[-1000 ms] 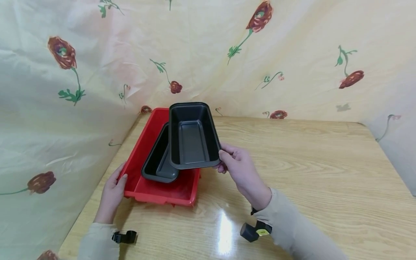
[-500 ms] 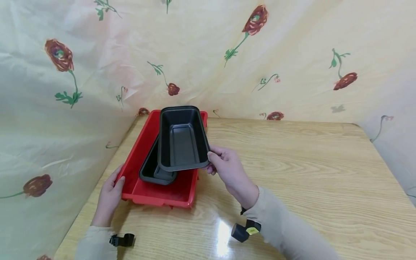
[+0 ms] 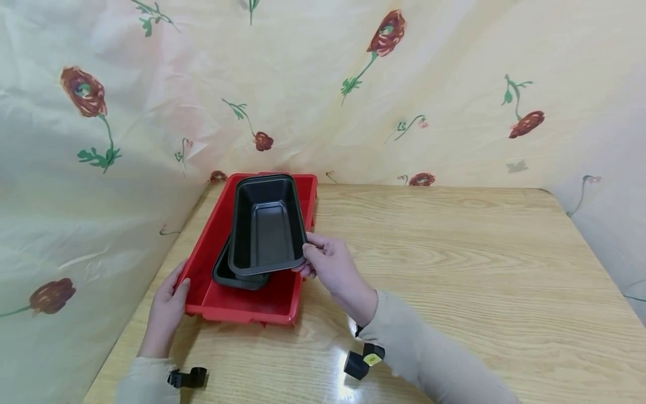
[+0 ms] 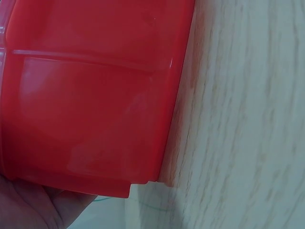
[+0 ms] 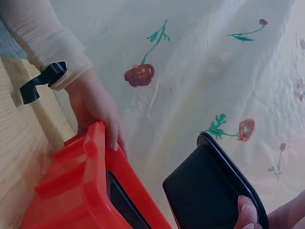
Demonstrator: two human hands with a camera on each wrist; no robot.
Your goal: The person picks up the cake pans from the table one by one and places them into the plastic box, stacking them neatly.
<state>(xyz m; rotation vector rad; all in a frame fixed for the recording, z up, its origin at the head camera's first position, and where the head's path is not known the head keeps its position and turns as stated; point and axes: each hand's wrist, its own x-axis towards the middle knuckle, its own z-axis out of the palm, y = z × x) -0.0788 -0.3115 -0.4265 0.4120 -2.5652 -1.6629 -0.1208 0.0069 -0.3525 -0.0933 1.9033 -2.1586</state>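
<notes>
A black loaf pan hangs over the red plastic tray in the head view. My right hand pinches its near right corner, thumb on the rim and fingers beneath. Under it a second black loaf pan lies inside the tray, mostly hidden by the upper one. My left hand grips the tray's near left rim. In the right wrist view the held loaf pan is tilted and stands apart from the tray; the lower pan's edge shows inside the tray.
The tray rests on a light wooden table, close to the flowered cloth that hangs at the left and back. Table surface extends to the right of the tray. Each wrist wears a black strapped camera.
My right hand has moved left and slightly down with the loaf pan, which now covers more of the lower pan. The left hand keeps its grip on the tray's rim.
</notes>
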